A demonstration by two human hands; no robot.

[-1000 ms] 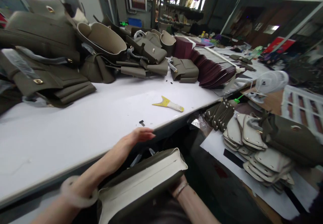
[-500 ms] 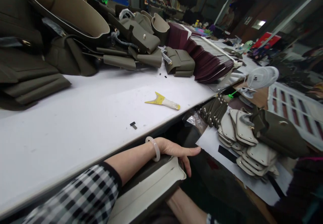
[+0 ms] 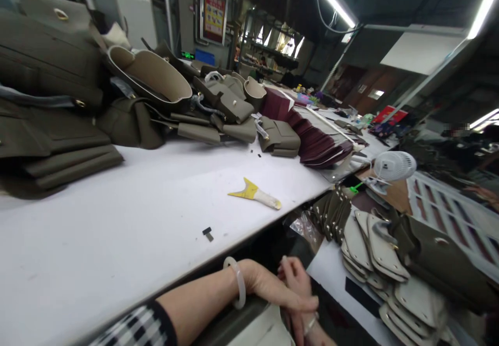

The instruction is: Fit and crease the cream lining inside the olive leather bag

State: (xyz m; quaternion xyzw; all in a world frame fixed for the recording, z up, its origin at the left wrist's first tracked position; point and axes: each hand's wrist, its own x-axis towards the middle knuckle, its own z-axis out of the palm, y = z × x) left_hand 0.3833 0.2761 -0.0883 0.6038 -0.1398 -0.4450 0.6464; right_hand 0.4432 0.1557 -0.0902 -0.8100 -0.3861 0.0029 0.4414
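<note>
Two hands sit low in frame, under the lip of the white worktable (image 3: 117, 221). The left hand (image 3: 273, 290), pale bangle (image 3: 238, 283) on its wrist, lies flat and slack across the olive-grey leather bag shell with cream lining (image 3: 268, 331). The right hand (image 3: 295, 283) is beside it, fingers half curled; grip unclear. The shell looks light, semi-stiff and smooth, probably best held by its folded rim.
</note>
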